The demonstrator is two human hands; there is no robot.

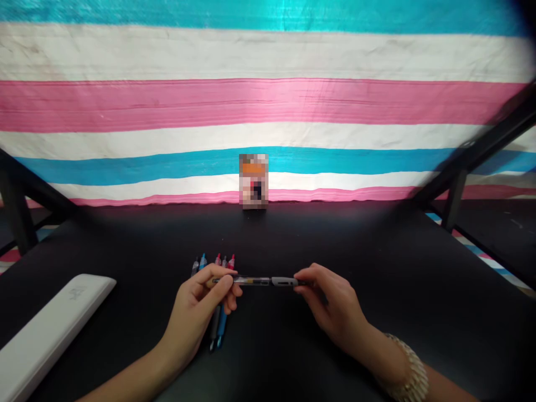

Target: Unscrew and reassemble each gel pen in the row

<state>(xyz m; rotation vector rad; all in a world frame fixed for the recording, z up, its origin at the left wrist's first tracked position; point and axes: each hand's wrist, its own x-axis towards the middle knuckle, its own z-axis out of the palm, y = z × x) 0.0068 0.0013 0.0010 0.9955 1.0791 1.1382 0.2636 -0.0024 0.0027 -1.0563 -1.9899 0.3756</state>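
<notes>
A clear-barrelled pen (259, 281) with a grey grip is held level above the black table (377, 268), one end in each hand. My left hand (201, 304) pinches its left end between thumb and fingers. My right hand (330, 301) pinches the grey grip end. Under my left hand lie several more pens (218, 290) side by side, with blue, red and grey caps pointing away from me; their middles are hidden by my fingers.
A flat white case (46, 329) lies at the left front of the table. A small box (253, 180) stands at the far edge against a striped pink, white and blue cloth. Black frame legs (464, 167) rise at both sides.
</notes>
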